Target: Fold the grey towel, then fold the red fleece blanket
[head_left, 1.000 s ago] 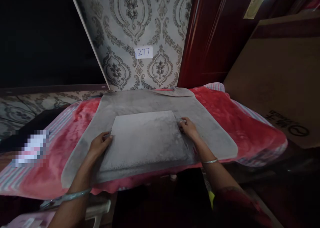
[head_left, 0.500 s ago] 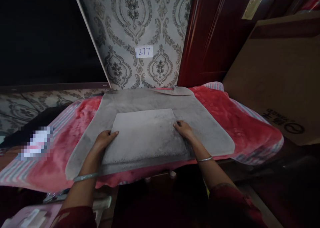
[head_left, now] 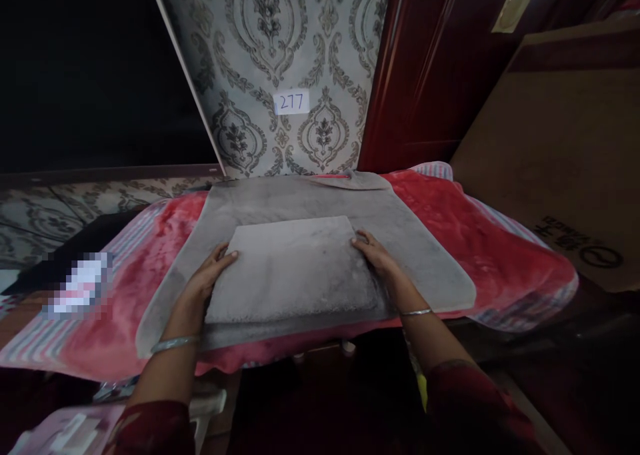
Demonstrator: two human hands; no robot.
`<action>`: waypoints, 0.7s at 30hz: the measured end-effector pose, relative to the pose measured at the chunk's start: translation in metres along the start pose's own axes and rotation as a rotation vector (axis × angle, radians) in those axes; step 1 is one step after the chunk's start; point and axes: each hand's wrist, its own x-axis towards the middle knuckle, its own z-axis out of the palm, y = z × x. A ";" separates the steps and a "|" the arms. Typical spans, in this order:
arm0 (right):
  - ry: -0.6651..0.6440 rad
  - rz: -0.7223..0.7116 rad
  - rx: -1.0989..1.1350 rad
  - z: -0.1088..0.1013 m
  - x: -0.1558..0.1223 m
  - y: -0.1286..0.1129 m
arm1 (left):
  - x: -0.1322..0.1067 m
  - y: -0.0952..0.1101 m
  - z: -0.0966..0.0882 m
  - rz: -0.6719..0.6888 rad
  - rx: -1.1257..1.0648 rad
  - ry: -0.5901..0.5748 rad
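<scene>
A folded grey plush cloth [head_left: 290, 268] lies as a flat rectangle on a larger grey plush mat [head_left: 425, 268]. At its left edge is my left hand [head_left: 210, 270], thumb touching the border and fingers spread beside it. My right hand [head_left: 376, 254] is at the opposite edge, its thumb and fingers stretched out and apart. Neither hand is wrapped round the cloth. The mat's far right corner [head_left: 355, 181] is folded over, showing a little red.
Beneath the mat, a red fleece blanket [head_left: 480, 242] with a striped border drapes over the table. A large dark screen [head_left: 100, 75] stands at the left. A cardboard box [head_left: 560, 148] leans at the right. Patterned wallpaper behind bears a paper label [head_left: 291, 101] reading 277.
My fingers have loosened from the cloth's side edges and spread apart. The folded cloth stays in place on the mat; the view has shifted slightly.
</scene>
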 end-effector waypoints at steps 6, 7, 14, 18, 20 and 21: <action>-0.124 -0.138 0.097 -0.003 0.008 -0.016 | 0.004 0.010 -0.005 0.195 0.039 -0.120; -0.139 -0.167 0.147 -0.006 0.012 -0.019 | 0.004 0.014 -0.008 0.219 0.019 -0.120; -0.049 -0.298 0.325 -0.017 0.057 -0.058 | 0.027 0.057 -0.023 0.290 -0.098 -0.091; -0.003 -0.070 0.305 0.002 0.065 -0.049 | 0.049 0.046 -0.009 0.120 -0.037 0.015; 0.021 -0.007 0.283 0.010 0.059 -0.032 | 0.053 0.030 -0.002 0.020 -0.012 0.063; 0.013 -0.004 0.274 0.011 0.055 -0.022 | 0.052 0.022 -0.001 0.002 -0.005 0.078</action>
